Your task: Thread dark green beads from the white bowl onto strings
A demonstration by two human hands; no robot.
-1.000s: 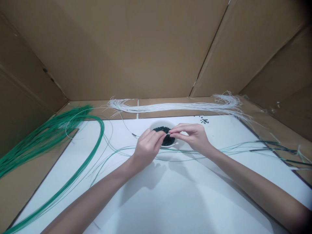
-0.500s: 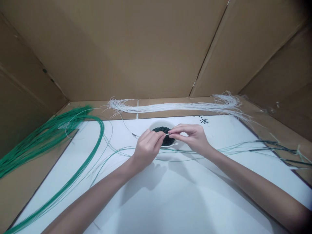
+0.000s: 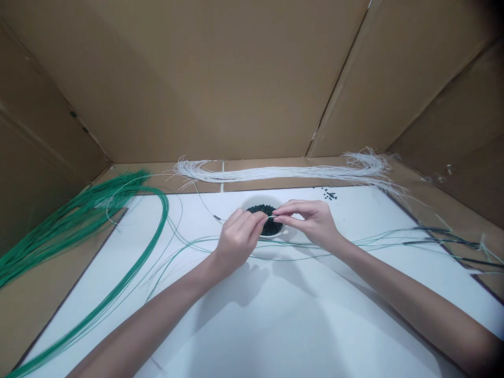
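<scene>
Just above a white bowl of small black beads, my left hand pinches a thin white strand. The fingertips of my right hand are pressed together at the strand's other side, close to my left fingertips. Whether a bead sits between the right fingertips is too small to tell. From my left hand the thin strand runs back to the upper left, with a short dark piece on it.
Green strands curve along the left side. A white strand bundle lies at the back. Loose black beads are behind the bowl to the right. Green strands with dark sections reach the right edge. Cardboard walls surround the white board.
</scene>
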